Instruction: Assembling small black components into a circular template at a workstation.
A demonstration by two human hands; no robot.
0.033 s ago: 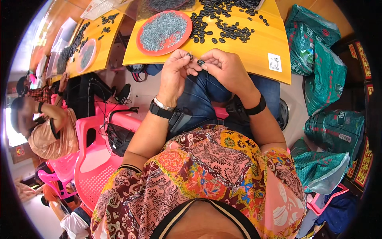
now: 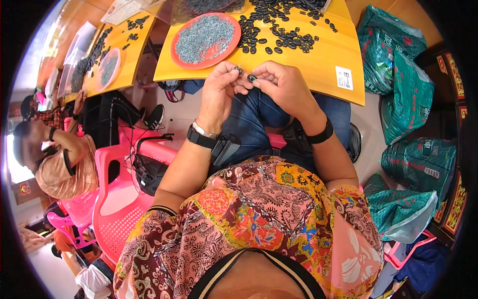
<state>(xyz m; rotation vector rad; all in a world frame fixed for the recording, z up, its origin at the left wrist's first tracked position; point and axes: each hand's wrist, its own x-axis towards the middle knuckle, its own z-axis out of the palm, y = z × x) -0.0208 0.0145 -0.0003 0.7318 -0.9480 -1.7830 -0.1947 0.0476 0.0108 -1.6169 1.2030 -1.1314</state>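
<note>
Just past the front edge of the yellow table, over my lap, I hold both hands close together. My left hand pinches a small dark piece with a thin pin-like end, too small to make out fully. Between the thumb and forefinger of my right hand is a small black oval part. The two pieces are apart. On the table beyond my left hand stands a red plate heaped with grey metal screws or pins. Many black oval parts lie scattered beside it.
A clear tray of dark parts stands at the back. Green woven sacks line the right side. To the left are a pink chair and a seated person at another yellow table. A white label is on my table.
</note>
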